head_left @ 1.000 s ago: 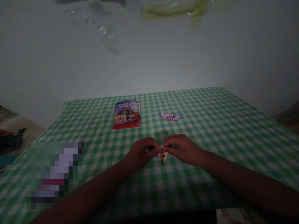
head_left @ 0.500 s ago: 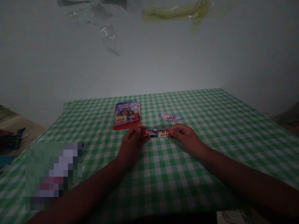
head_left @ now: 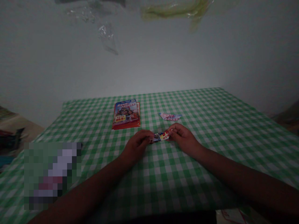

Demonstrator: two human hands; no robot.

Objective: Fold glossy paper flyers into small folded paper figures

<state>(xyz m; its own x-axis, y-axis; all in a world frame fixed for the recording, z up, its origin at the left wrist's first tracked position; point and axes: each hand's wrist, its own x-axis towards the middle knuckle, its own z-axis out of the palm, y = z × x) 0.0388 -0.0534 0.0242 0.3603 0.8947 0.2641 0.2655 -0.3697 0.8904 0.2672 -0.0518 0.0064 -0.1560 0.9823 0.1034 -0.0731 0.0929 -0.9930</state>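
My left hand (head_left: 137, 145) and my right hand (head_left: 182, 136) pinch the two ends of a small folded piece of printed paper (head_left: 161, 136), red, white and blue with yellow. It is held just above the green checked tablecloth (head_left: 210, 124), near the table's middle. Both hands have their fingers closed on the paper. Beyond my right hand lies another folded paper shape (head_left: 170, 116), flat on the cloth. A stack of printed leaflets (head_left: 126, 117) with a colourful cover lies behind my left hand.
A pale wall (head_left: 149, 68) rises right behind the table's far edge. Clear plastic (head_left: 107, 34) hangs from above. A blurred-out patch (head_left: 52, 174) covers something on the table's left side. Dark clutter (head_left: 11, 140) shows past the left edge.
The hands moved away from me, pulling the paper out from a tight bundle into a long strip. Since then they have come closer together and the strip looks shorter.
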